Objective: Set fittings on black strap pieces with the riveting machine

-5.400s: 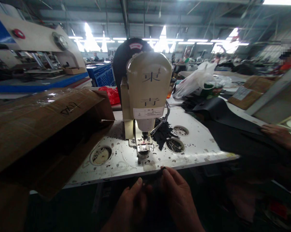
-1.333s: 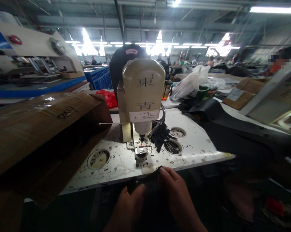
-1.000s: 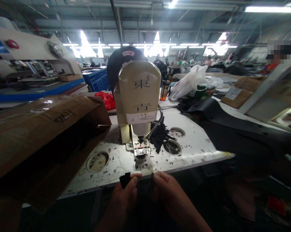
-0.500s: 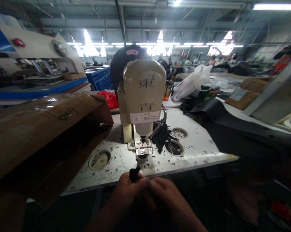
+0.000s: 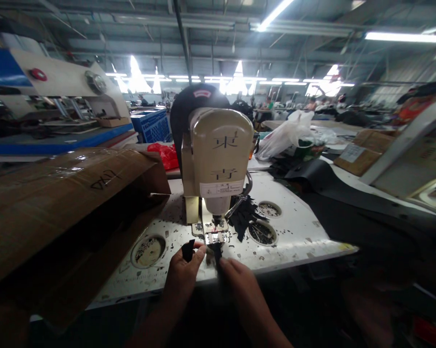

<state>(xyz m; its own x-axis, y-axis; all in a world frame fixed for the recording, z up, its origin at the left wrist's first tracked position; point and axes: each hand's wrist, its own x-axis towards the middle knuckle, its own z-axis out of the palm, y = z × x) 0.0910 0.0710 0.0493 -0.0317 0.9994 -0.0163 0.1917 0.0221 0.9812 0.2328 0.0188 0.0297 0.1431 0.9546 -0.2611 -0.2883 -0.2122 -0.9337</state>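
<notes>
Bringing black strip [image 5: 218,253] nearer the machine [image 5: 222,153]

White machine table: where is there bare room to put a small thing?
The freest patch of the white table lies between the two right recesses and the right edge, with few specks. Another, speckled, lies between the left recess and the beige machine. Crowded: the front middle, with left hand, right hand and black strip, and by the scrap pile and cardboard box.
</notes>
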